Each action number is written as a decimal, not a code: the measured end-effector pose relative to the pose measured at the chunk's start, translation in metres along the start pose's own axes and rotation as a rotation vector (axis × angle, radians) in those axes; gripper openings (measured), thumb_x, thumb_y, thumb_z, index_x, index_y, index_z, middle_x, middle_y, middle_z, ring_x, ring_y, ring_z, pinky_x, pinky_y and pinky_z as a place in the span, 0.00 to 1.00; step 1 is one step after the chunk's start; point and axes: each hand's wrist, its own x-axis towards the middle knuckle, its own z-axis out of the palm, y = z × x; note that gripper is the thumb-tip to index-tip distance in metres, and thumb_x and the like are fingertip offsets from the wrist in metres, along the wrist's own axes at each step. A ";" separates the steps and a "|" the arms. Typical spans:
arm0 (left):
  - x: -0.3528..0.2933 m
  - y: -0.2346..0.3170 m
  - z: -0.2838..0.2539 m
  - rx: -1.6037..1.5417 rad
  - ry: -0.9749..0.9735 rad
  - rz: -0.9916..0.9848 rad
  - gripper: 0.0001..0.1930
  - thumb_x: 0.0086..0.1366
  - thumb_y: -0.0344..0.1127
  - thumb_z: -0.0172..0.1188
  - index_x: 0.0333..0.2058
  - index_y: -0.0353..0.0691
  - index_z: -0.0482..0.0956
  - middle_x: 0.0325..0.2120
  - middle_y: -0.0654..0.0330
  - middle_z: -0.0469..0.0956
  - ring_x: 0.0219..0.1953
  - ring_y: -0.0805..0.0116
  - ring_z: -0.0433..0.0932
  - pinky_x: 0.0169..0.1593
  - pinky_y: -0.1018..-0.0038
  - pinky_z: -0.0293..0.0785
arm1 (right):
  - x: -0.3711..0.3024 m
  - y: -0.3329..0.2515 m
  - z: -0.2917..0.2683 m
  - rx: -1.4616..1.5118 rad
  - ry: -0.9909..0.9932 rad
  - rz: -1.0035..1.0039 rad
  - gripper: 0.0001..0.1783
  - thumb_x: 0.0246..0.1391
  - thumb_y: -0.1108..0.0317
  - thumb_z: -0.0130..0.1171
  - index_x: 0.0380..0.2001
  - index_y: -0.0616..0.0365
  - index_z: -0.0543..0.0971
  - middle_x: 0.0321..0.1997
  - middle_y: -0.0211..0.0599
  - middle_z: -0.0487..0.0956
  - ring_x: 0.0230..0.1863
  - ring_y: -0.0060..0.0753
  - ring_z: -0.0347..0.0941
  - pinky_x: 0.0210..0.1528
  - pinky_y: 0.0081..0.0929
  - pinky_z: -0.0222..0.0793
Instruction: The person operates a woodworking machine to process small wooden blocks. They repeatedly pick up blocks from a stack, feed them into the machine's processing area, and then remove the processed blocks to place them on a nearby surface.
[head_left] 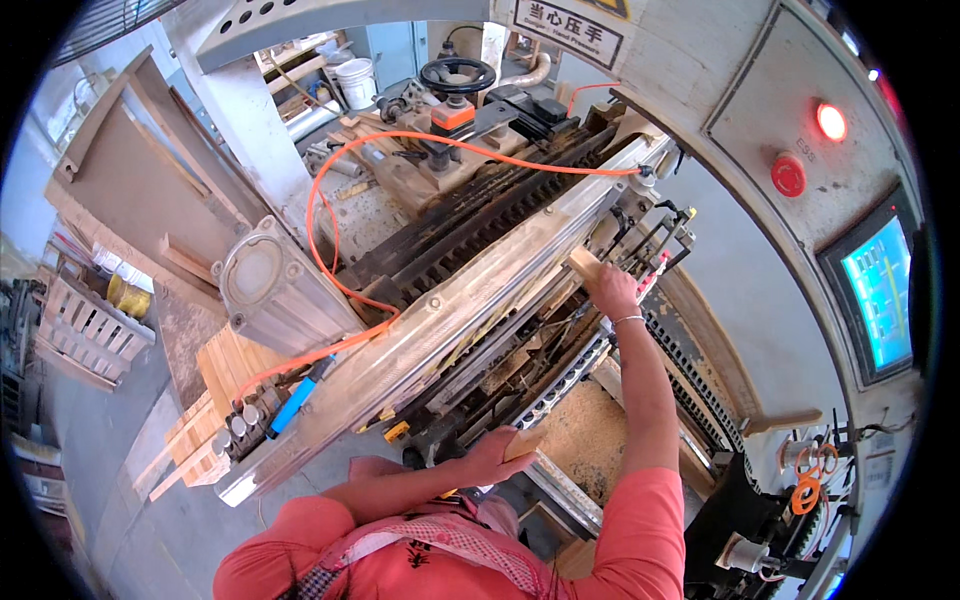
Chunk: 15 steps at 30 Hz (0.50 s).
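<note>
My right hand [612,291] reaches over the machine bed, its fingers closed round a small wooden block [584,262] beside the black clamps and rods [655,232]. Close to my body, my left hand [488,460] grips another small piece of wood [526,441]. That piece is near the end of a slotted metal rail [565,385]. Between the two hands lie dark machine rails and a tray of sawdust [575,440]. Part of each wooden piece is hidden by the fingers.
A long metal beam [430,325] crosses the machine, with an orange air hose [318,215] looped above it. Wooden strips [215,400] are stacked at left. A control panel with a red button [788,174] and lit screen [880,290] stands right.
</note>
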 end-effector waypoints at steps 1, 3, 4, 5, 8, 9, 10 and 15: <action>-0.002 0.002 0.000 -0.073 -0.066 -0.111 0.15 0.56 0.40 0.59 0.38 0.36 0.74 0.24 0.56 0.75 0.25 0.64 0.75 0.30 0.70 0.69 | -0.001 0.004 0.002 -0.001 0.018 -0.005 0.21 0.46 0.52 0.56 0.33 0.61 0.73 0.33 0.46 0.77 0.37 0.45 0.75 0.39 0.39 0.70; -0.004 0.002 0.004 -0.181 0.008 -0.165 0.16 0.56 0.42 0.60 0.35 0.34 0.73 0.24 0.52 0.73 0.26 0.58 0.74 0.30 0.66 0.68 | -0.002 -0.003 -0.004 0.018 0.004 -0.019 0.22 0.45 0.52 0.58 0.32 0.61 0.74 0.33 0.46 0.77 0.38 0.46 0.75 0.40 0.37 0.71; -0.005 0.000 0.005 -0.234 0.045 -0.192 0.17 0.55 0.43 0.61 0.34 0.34 0.73 0.24 0.50 0.72 0.26 0.55 0.73 0.31 0.64 0.67 | -0.001 -0.003 -0.006 0.027 -0.004 -0.024 0.22 0.44 0.52 0.59 0.32 0.62 0.75 0.33 0.46 0.78 0.38 0.46 0.75 0.40 0.36 0.71; -0.007 -0.005 0.009 -0.255 0.026 -0.263 0.17 0.55 0.43 0.60 0.33 0.33 0.73 0.25 0.50 0.72 0.28 0.55 0.74 0.31 0.65 0.67 | 0.000 0.009 0.007 0.030 0.052 -0.055 0.19 0.44 0.54 0.59 0.30 0.61 0.76 0.32 0.45 0.78 0.37 0.45 0.75 0.40 0.36 0.71; -0.005 0.000 0.003 -0.142 0.001 -0.241 0.17 0.55 0.41 0.60 0.36 0.32 0.73 0.27 0.47 0.73 0.31 0.50 0.73 0.34 0.64 0.68 | -0.003 0.000 -0.001 -0.001 0.020 -0.068 0.18 0.43 0.56 0.59 0.31 0.61 0.76 0.32 0.45 0.78 0.37 0.44 0.76 0.39 0.36 0.71; 0.003 0.012 0.001 -0.053 0.087 -0.049 0.17 0.55 0.41 0.60 0.38 0.34 0.73 0.28 0.48 0.74 0.31 0.50 0.74 0.35 0.64 0.69 | -0.001 0.004 0.003 0.002 0.036 -0.073 0.18 0.43 0.56 0.58 0.31 0.61 0.76 0.32 0.45 0.78 0.37 0.43 0.76 0.40 0.35 0.72; 0.004 0.014 0.003 -0.092 0.074 -0.067 0.17 0.55 0.41 0.60 0.39 0.34 0.73 0.28 0.48 0.74 0.31 0.51 0.74 0.35 0.65 0.69 | -0.001 0.008 0.007 0.005 0.052 -0.076 0.18 0.43 0.57 0.58 0.31 0.61 0.76 0.32 0.44 0.78 0.37 0.43 0.76 0.40 0.35 0.72; -0.005 -0.001 0.008 -0.205 0.027 -0.212 0.20 0.54 0.38 0.61 0.44 0.35 0.72 0.32 0.49 0.74 0.33 0.54 0.75 0.36 0.68 0.70 | -0.002 0.006 -0.001 0.030 0.051 -0.039 0.14 0.40 0.60 0.59 0.28 0.60 0.76 0.31 0.42 0.78 0.34 0.40 0.77 0.35 0.33 0.73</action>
